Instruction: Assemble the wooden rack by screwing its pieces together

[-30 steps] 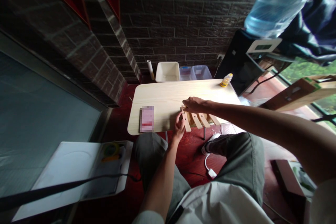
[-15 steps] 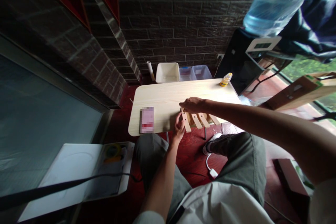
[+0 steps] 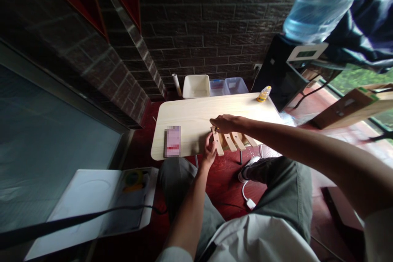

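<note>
On the front edge of the pale wooden table [image 3: 190, 116] rests a slatted wooden piece [image 3: 229, 142] with several light slats, dark holes showing in some of them. My left hand [image 3: 210, 149] grips its left end, fingers at the side of the leftmost slat. Over the far end of that same slat, my right hand [image 3: 227, 123] is closed, knuckles up. A small dark and yellow bit shows just under its fingers; what it belongs to is too small to tell.
A pink, blurred-out packet [image 3: 172, 141] lies at the table's left. A bottle with a yellow base [image 3: 264, 93] stands at the far right corner. Behind are a cream bin [image 3: 196, 86] and clear bins [image 3: 236, 86]. An open white case [image 3: 92, 196] is at lower left.
The whole view has shifted very slightly. Both hands stay at the left end of the slatted piece; a little more of the dark and yellow bit shows under my right hand.
</note>
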Tool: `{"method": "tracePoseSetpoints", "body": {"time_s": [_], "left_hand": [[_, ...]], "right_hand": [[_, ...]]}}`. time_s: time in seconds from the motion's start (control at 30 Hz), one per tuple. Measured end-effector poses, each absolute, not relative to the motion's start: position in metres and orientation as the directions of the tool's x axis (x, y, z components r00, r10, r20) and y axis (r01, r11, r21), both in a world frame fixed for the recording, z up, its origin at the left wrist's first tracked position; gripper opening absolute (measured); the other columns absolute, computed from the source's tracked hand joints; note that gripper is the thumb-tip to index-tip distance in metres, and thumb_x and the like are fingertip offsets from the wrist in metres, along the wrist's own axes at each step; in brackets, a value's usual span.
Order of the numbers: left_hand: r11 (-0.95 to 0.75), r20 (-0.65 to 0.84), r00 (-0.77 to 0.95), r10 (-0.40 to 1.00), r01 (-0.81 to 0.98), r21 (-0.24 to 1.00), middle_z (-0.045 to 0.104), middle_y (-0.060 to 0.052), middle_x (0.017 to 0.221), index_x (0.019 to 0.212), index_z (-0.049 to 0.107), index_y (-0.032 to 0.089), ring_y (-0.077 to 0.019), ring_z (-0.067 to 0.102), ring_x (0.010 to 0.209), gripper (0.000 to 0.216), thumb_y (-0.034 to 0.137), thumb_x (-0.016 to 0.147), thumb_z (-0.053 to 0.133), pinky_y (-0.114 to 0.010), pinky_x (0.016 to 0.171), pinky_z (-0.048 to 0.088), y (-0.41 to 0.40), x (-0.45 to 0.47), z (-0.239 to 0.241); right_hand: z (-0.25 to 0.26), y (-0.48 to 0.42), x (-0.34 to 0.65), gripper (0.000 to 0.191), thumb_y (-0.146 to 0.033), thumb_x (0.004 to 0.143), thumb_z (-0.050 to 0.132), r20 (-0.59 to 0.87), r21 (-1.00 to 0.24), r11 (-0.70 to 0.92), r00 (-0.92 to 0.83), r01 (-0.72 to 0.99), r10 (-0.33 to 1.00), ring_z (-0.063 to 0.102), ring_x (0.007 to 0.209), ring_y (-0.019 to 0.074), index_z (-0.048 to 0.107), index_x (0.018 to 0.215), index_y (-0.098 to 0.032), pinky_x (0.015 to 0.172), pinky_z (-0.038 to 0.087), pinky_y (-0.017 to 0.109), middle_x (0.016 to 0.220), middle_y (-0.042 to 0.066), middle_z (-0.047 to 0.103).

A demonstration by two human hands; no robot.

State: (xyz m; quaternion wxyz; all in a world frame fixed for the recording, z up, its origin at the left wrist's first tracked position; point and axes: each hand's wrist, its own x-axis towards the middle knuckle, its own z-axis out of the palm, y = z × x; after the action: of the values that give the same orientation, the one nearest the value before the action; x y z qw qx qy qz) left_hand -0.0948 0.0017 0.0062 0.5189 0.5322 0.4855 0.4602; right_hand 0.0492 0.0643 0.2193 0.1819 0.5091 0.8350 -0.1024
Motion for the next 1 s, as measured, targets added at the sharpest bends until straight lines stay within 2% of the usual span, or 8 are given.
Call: {"method": "tracePoseSetpoints", "body": {"time_s": [0.1,0.27,0.43,0.53,0.63,0.73,0.83,1.0], "left_hand": [[-0.008,0.003,0.108,0.994,0.046,0.999,0.079,-0.017,0.141,0.154,0.065,0.017,-0.0274,0.078,0.124,0.051,0.04,0.109,0.064,-0.037,0.104,0.064,0.002,-0.096,0.004],[-0.008,0.001,0.104,0.995,0.064,0.998,0.082,-0.017,0.13,0.153,0.066,0.016,-0.0285,0.079,0.116,0.057,0.05,0.108,0.065,-0.037,0.097,0.066,0.003,-0.095,-0.005],[-0.047,0.042,0.07,0.997,0.072,0.996,0.079,-0.015,0.142,0.152,0.065,0.019,-0.0272,0.077,0.126,0.051,0.045,0.108,0.063,-0.038,0.106,0.064,0.006,-0.093,-0.01],[-0.069,0.063,0.081,0.995,0.071,0.995,0.077,-0.015,0.146,0.15,0.066,0.02,-0.0267,0.076,0.131,0.048,0.041,0.107,0.063,-0.038,0.111,0.062,0.006,-0.094,-0.009],[-0.051,0.043,0.1,0.994,0.076,0.996,0.08,-0.016,0.139,0.152,0.066,0.018,-0.027,0.079,0.122,0.051,0.04,0.107,0.063,-0.038,0.104,0.065,0.006,-0.095,-0.01],[-0.036,0.03,0.087,0.996,0.069,0.997,0.081,-0.015,0.137,0.153,0.065,0.018,-0.0268,0.08,0.116,0.052,0.042,0.106,0.063,-0.038,0.102,0.066,0.007,-0.095,-0.012],[-0.034,0.029,0.075,0.997,0.072,0.997,0.079,-0.015,0.143,0.152,0.066,0.02,-0.027,0.079,0.123,0.052,0.044,0.106,0.063,-0.039,0.108,0.065,0.008,-0.093,-0.014],[-0.01,0.006,0.07,0.998,0.063,0.998,0.075,-0.016,0.152,0.153,0.063,0.02,-0.0285,0.075,0.138,0.053,0.043,0.105,0.062,-0.043,0.121,0.059,0.009,-0.09,-0.015]], "right_hand": [[0.222,0.064,0.052,0.032,-0.023,0.109,0.063,-0.417,-0.006,0.497,-0.454,0.868,0.787,0.079,0.103,0.0256,0.076,0.136,-0.013,0.074,0.049,0.029,0.124,0.018,0.084],[0.223,0.061,0.054,0.034,-0.026,0.109,0.063,-0.415,0.012,0.443,-0.398,0.896,0.818,0.081,0.104,0.0282,0.077,0.134,-0.008,0.075,0.052,0.03,0.123,0.023,0.083],[0.222,0.058,0.052,0.041,-0.035,0.111,0.06,-0.392,0.015,0.383,-0.347,0.923,0.852,0.082,0.106,0.0307,0.078,0.133,-0.006,0.077,0.057,0.03,0.124,0.025,0.083],[0.221,0.056,0.05,0.039,-0.031,0.11,0.06,-0.374,0.013,0.383,-0.35,0.924,0.859,0.082,0.105,0.0313,0.077,0.133,-0.004,0.078,0.058,0.031,0.121,0.026,0.083],[0.219,0.055,0.051,0.04,-0.025,0.109,0.059,-0.354,0.002,0.416,-0.388,0.909,0.851,0.082,0.101,0.0298,0.072,0.142,-0.008,0.078,0.057,0.032,0.12,0.023,0.083],[0.215,0.056,0.053,0.033,-0.021,0.109,0.056,-0.357,-0.003,0.437,-0.409,0.9,0.84,0.081,0.095,0.0285,0.077,0.133,-0.012,0.076,0.057,0.032,0.112,0.02,0.084],[0.208,0.058,0.054,0.03,-0.02,0.11,0.056,-0.355,-0.002,0.426,-0.399,0.905,0.845,0.081,0.093,0.0284,0.08,0.125,-0.011,0.078,0.058,0.033,0.108,0.02,0.084],[0.196,0.059,0.05,0.031,-0.03,0.114,0.061,-0.352,0.008,0.374,-0.348,0.927,0.869,0.079,0.104,0.0265,0.077,0.129,-0.008,0.09,0.063,0.038,0.117,0.019,0.081]]}}
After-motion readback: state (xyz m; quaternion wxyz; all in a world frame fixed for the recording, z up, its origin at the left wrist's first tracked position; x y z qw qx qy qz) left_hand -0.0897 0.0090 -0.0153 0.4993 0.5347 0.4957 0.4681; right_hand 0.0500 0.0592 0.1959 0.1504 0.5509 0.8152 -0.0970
